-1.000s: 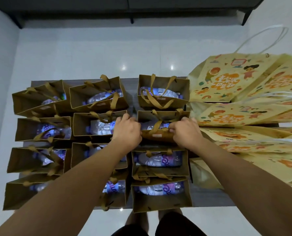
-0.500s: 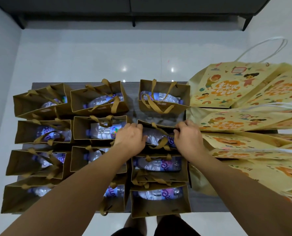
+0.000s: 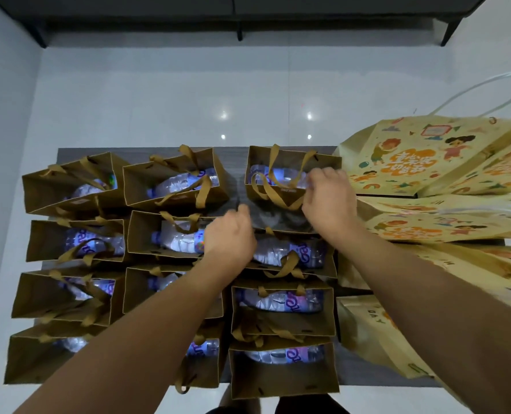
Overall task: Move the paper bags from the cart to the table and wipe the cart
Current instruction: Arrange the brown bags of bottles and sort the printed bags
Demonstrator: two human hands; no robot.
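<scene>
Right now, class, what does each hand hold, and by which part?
The right hand pinches the ribbon handle of the far brown paper bag. Whether the left hand holds anything cannot be told.

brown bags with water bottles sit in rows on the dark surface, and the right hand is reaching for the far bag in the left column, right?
Not quite. In the head view the right hand is at the far brown bag of the right column, next to the yellow printed bags. The rest holds: the bags hold water bottles and sit in rows on the dark surface.

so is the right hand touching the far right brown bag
Touching: the head view shows the right hand gripping the near rim of the far right brown bag.
</scene>
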